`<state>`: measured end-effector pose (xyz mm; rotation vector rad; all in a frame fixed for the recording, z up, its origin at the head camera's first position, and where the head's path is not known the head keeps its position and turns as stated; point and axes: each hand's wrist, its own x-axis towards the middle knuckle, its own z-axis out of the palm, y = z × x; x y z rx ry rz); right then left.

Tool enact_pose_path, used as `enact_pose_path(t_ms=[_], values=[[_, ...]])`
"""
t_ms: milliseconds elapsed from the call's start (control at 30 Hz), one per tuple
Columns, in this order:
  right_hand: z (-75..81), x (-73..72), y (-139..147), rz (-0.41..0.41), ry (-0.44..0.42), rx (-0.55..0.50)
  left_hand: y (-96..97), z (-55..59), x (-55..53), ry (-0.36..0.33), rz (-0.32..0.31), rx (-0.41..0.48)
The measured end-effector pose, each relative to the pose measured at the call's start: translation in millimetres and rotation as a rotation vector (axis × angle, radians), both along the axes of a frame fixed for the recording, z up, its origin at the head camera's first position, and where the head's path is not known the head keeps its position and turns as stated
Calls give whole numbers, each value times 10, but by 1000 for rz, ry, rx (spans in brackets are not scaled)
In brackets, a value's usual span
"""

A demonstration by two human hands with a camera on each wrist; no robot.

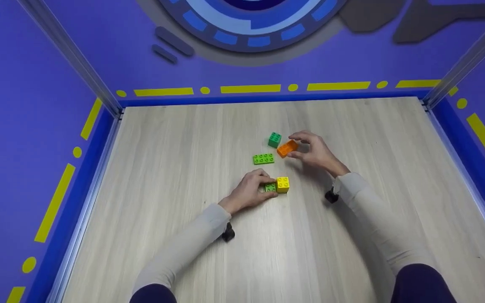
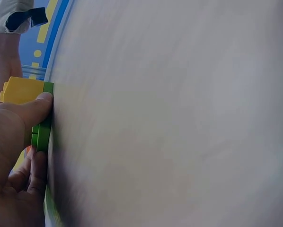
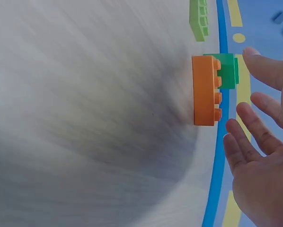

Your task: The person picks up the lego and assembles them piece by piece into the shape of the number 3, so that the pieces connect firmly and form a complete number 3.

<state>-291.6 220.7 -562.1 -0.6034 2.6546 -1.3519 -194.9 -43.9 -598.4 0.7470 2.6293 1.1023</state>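
My left hand (image 1: 249, 191) pinches a flat green brick (image 2: 45, 130) low at the table, thumb along one side and fingers at the other. A yellow brick (image 1: 283, 184) sits on the green brick's right end. Farther back, my right hand (image 1: 316, 153) is spread beside an orange brick (image 1: 285, 149). In the right wrist view, the fingers (image 3: 260, 127) are extended and a gap shows between them and the orange brick, which stands studs up on the table. Just behind the orange brick is a dark green brick (image 1: 274, 139). To its left lies a light green brick (image 1: 263, 158).
The bricks are grouped around the middle of a pale wooden table (image 1: 175, 168). Blue walls (image 1: 242, 75) with yellow marks enclose its back and sides. Metal rails (image 1: 78, 202) run along the side edges.
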Motion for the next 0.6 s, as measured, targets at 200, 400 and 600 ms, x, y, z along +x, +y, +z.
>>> enact_pose_path(t_ms=[200,400,600], values=[[-68,-67,7,7,-10,10,0,6,-6,-11,-3,-3],[-140,-133,18,7,-14,25,-2,9,-15,-1,-8,8],[-204,-169,4,23,-27,41,-1,-2,-23,24,-21,-2]])
